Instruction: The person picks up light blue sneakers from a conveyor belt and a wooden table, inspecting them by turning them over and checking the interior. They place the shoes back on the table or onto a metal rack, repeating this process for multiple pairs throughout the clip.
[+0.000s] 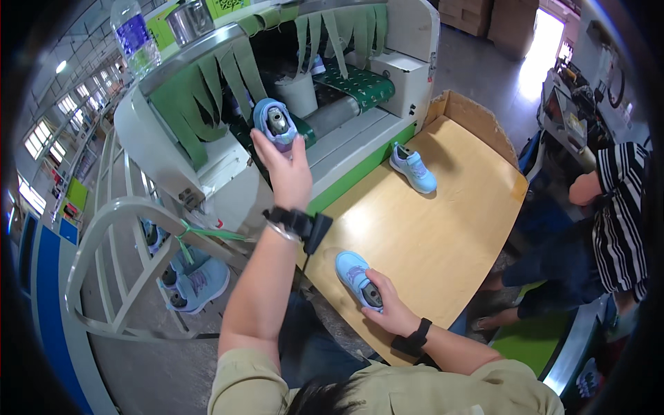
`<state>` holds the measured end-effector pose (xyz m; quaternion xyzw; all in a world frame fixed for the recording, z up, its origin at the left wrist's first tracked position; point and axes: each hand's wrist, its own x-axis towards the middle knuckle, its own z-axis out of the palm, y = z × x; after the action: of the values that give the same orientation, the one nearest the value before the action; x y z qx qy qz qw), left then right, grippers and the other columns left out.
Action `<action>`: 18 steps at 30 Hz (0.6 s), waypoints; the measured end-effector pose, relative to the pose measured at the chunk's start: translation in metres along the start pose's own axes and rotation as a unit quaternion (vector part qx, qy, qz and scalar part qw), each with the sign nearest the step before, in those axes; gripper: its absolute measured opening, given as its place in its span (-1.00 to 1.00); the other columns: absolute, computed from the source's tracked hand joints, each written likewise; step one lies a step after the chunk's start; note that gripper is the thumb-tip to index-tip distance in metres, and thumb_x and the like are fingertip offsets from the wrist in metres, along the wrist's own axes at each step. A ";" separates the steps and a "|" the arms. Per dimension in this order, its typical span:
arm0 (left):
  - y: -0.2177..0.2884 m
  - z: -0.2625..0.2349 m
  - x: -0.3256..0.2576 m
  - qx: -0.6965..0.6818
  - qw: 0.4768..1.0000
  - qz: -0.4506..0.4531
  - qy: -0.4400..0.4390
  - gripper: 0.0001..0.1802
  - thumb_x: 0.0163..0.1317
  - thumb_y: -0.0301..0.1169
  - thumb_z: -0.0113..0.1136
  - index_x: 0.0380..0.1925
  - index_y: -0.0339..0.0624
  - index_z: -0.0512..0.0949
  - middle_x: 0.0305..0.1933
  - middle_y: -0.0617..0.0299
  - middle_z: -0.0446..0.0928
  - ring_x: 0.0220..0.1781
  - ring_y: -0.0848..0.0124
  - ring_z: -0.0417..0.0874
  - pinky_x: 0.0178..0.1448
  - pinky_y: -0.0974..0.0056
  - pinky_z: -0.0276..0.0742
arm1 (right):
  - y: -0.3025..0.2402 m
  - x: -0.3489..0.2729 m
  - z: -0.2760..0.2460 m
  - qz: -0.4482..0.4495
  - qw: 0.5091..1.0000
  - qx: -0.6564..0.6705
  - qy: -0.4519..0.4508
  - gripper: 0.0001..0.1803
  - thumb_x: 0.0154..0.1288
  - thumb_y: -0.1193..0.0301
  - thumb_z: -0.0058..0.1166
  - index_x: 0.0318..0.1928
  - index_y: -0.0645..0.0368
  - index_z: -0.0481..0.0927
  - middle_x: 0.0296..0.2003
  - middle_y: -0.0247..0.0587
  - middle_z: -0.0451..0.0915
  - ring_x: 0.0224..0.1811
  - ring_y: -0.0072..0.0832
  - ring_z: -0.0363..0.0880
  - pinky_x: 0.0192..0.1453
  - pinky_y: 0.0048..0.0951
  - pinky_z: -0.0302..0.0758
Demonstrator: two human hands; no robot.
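My left hand (pixel 285 162) reaches up to the mouth of a conveyor machine, its fingers closed around a light blue and lilac shoe (pixel 265 111) with a grey metal-topped last inside. Low over the wooden table (pixel 408 242), my right hand (pixel 394 311) grips a second light blue shoe (pixel 353 270) at its heel end, where a dark last shows in the opening. A third light blue shoe (pixel 413 169) rests alone farther back on the table, apart from both hands.
Green strip curtains (pixel 238 66) hang over the machine's green belt (pixel 363 90). A bottle (pixel 135 38) and a metal cup (pixel 189 22) stand on top. Left, a metal rack (pixel 104 228) holds more blue shoes (pixel 198 280). A person in a striped top (pixel 619 214) is at the right.
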<state>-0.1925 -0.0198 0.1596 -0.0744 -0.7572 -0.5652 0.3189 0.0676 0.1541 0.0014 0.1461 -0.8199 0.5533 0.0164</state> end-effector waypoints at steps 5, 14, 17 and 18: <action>0.008 -0.001 -0.060 0.047 0.997 0.048 -0.034 -0.10 0.42 -0.38 0.18 0.58 -0.35 -0.12 0.67 -0.23 -0.19 0.71 -0.06 -0.14 0.69 0.03 -0.19 | 0.001 0.002 -0.007 0.025 0.998 0.049 0.016 -0.05 0.23 0.47 0.31 0.55 0.12 0.06 0.42 0.14 0.22 0.52 -0.04 0.19 0.58 -0.15 0.17; -0.037 -0.012 -0.106 0.015 0.966 -0.054 -0.251 -0.52 0.34 -0.44 0.21 0.26 -0.16 0.48 0.54 -0.17 0.11 0.57 -0.09 0.18 0.58 -0.01 0.17 | -0.035 0.192 -0.168 -0.091 0.967 0.004 0.238 -0.21 0.30 0.29 0.36 0.42 0.14 0.23 0.27 -0.10 0.41 0.34 -0.31 0.39 0.41 -0.24 0.36; -0.044 -0.012 -0.110 -0.021 0.959 -0.082 -0.271 -0.64 0.34 -0.41 0.24 0.13 -0.16 0.58 0.47 -0.10 0.25 0.48 -0.03 0.35 0.54 0.05 0.27 | -0.088 0.308 -0.205 -0.216 0.947 -0.054 0.233 -0.23 0.30 0.24 0.37 0.40 0.13 0.24 0.22 0.01 0.50 0.27 -0.29 0.51 0.34 -0.30 0.44; -0.043 -0.005 -0.113 -0.031 0.956 -0.079 -0.282 -0.64 0.34 -0.40 0.25 0.13 -0.16 0.57 0.46 -0.10 0.25 0.48 -0.04 0.34 0.54 0.04 0.27 | -0.088 0.342 -0.219 -0.229 0.939 -0.094 0.239 -0.22 0.30 0.23 0.37 0.39 0.12 0.23 0.18 0.07 0.54 0.18 -0.25 0.59 0.29 -0.31 0.48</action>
<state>-0.1223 -0.0111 0.0613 -0.1804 -0.8017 -0.5682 0.0441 -0.2665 0.2481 0.2304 0.1918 -0.7844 0.4737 0.3516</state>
